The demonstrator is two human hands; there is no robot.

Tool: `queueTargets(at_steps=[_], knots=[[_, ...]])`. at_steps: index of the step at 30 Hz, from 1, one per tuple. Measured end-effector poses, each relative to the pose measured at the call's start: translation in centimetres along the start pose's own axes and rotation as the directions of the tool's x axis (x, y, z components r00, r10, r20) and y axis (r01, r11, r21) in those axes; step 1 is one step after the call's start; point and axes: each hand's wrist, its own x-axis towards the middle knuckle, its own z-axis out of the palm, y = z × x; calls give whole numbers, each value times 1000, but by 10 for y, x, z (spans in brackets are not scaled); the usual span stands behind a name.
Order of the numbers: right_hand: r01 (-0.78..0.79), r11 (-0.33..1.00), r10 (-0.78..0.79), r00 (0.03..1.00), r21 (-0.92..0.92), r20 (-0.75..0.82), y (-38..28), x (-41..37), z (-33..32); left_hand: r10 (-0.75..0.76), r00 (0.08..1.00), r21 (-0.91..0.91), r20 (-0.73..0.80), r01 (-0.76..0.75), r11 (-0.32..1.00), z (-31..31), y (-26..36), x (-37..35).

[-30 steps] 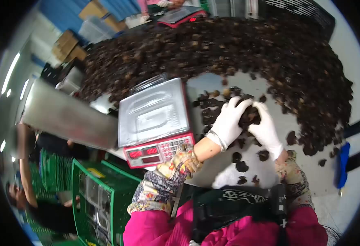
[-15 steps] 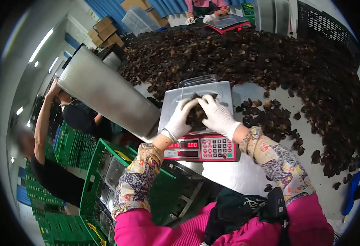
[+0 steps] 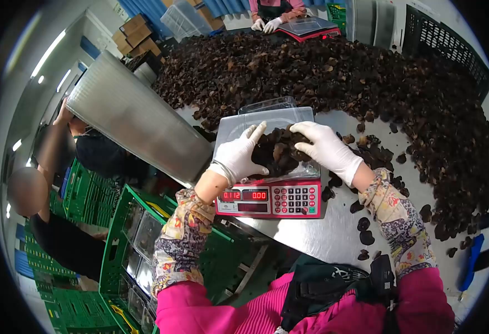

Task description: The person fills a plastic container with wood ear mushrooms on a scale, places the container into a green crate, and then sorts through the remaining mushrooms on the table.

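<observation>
A red digital scale [image 3: 311, 186] stands on the table, its display reading about 0.112. On its grey pan [image 3: 230, 125] sits a clear plastic box [image 3: 278, 103] with its lid flap open at the back. Dark brown pieces like wood ear mushrooms [image 3: 278, 153] are heaped in the box. Gloved in white, my left hand [image 3: 239, 155] lies along the heap's left side, thumb and fingers spread. My right hand [image 3: 329, 151], also gloved, touches the heap's right side with thumb and fingers apart. Part of the box is hidden under the mushrooms and hands.
A large mushroom pile [image 3: 367, 78] covers the table's back and right. Nested clear boxes [image 3: 138, 117] lean at left, above a green crate [image 3: 116, 239] holding boxes. Another person's gloved hands [image 3: 266, 25] rest near a second scale [image 3: 311, 30]. A person reaches up at left.
My hands have moved apart from close together over the heap. More mushrooms show on the pan, fewer beside the scale. The display reading has risen.
</observation>
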Motion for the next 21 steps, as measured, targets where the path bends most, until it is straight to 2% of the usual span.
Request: queueTargets(at_steps=[1, 2, 3, 4, 5, 7, 8, 9, 11, 14, 15, 17, 19, 20, 21], knots=[[-65, 991, 72, 996, 114, -58, 1, -3, -2, -1, 1000, -1, 0, 1, 1000, -4, 0, 0], [-69, 993, 80, 990, 97, -115, 1, -8, -8, -24, 1000, -5, 17, 24, 1000, -9, -1, 1], [-151, 970, 178, 976, 193, -129, -1, -14, -14, -49, 998, -10, 37, 49, 999, -11, -3, 0], [-190, 915, 246, 962, 356, -118, 5, -22, -17, 3, 1000, -56, -9, -4, 998, -8, -9, -1], [-222, 831, 311, 946, 510, -95, 12, -30, -21, 17, 1000, -133, -16, -19, 991, -6, -15, 0], [-373, 742, 461, 887, 557, -20, 4, -47, -43, 122, 988, -311, -96, -146, 939, 1, -27, 3], [-342, 733, 456, 888, 587, -52, 23, -57, -43, 114, 990, -401, -85, -139, 905, 3, -30, 5], [-360, 756, 467, 882, 546, -66, 33, -68, -49, 109, 990, -430, -95, -139, 892, 3, -31, 5], [-391, 710, 508, 860, 585, -42, 50, -95, -57, 93, 988, -509, -123, -144, 849, 0, -33, 6], [-570, 665, 623, 780, 483, 62, 70, -132, -72, 72, 988, -571, -134, -136, 810, 1, -33, 9], [-569, 613, 632, 770, 548, 93, 79, -145, -73, 82, 986, -587, -146, -153, 795, 1, -33, 10], [-626, 667, 633, 762, 405, 137, 80, -158, -81, 100, 986, -617, -135, -162, 770, 4, -32, 15], [-673, 669, 660, 733, 315, 166, 84, -168, -85, 203, 963, -580, -175, -268, 769, 9, -27, 20], [-674, 666, 663, 731, 320, 161, 86, -171, -84, 253, 953, -464, -167, -302, 832, 10, -25, 23], [-676, 661, 668, 728, 325, 154, 88, -175, -84, 358, 914, -292, -192, -401, 868, 11, -20, 24]])
